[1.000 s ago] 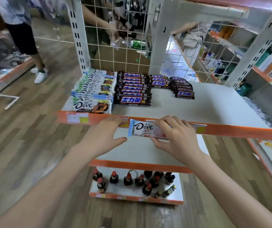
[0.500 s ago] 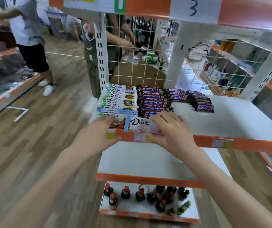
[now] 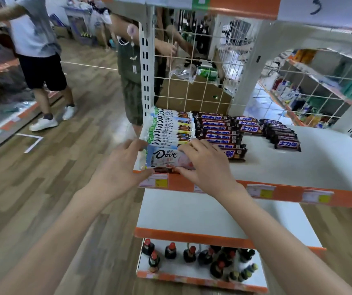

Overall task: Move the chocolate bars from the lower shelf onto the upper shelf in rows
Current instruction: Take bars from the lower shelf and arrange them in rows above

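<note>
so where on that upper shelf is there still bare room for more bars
Bare white shelf lies right of the dark bar rows, running to the orange front lip. The left end is crowded: the Dove row fills it, and both hands hold a Dove bar at its front.

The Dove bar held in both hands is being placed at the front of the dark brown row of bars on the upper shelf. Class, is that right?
Not quite. The head view shows the Dove bar, held by the left hand and right hand, at the front of the white Dove row, not the dark brown row. It is on the upper shelf.
</note>
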Motion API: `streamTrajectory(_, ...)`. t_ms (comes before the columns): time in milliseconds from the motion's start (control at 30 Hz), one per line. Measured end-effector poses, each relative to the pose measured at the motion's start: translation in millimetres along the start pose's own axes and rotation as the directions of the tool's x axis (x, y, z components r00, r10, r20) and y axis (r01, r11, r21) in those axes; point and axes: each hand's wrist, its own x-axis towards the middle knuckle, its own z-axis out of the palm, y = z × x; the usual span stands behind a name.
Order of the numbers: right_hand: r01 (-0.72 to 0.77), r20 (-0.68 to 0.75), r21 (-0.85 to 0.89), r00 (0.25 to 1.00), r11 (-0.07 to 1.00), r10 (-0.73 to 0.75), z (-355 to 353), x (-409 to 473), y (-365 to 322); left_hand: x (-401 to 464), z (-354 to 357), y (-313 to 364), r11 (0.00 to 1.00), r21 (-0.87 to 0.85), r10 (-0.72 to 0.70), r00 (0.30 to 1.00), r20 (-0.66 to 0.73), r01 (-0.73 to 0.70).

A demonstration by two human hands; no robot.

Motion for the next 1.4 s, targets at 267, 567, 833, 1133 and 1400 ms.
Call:
streamTrajectory(267,-0.022,0.055,0.031,0.998,0.999,0.020,21,9,-9,8,6,-16,0.998,0.070,0.000,0.999,0.035,-0.002)
streamTrajectory(567,-0.033,0.058,0.120,0.998,0.992,0.027,17,-1,-3,16,10,-20,0.998,-0.005,0.069,0.998,0.000,-0.069)
streamTrajectory(833,-0.090,0.008,0.191,0.996,0.977,0.091,17,-10,8,21,12,-24,0.998,-0.027,0.056,0.998,0.007,-0.055)
streamTrajectory(1133,-0.113,-0.010,0.258,0.993,0.960,0.119,24,-9,8,25,8,-24,0.995,0.067,0.079,0.997,0.017,-0.080)
streamTrajectory(1400,-0.143,0.029,0.261,0.990,0.955,0.141,23,-8,2,23,8,-19,0.989,0.125,0.079,0.997,0.006,-0.079)
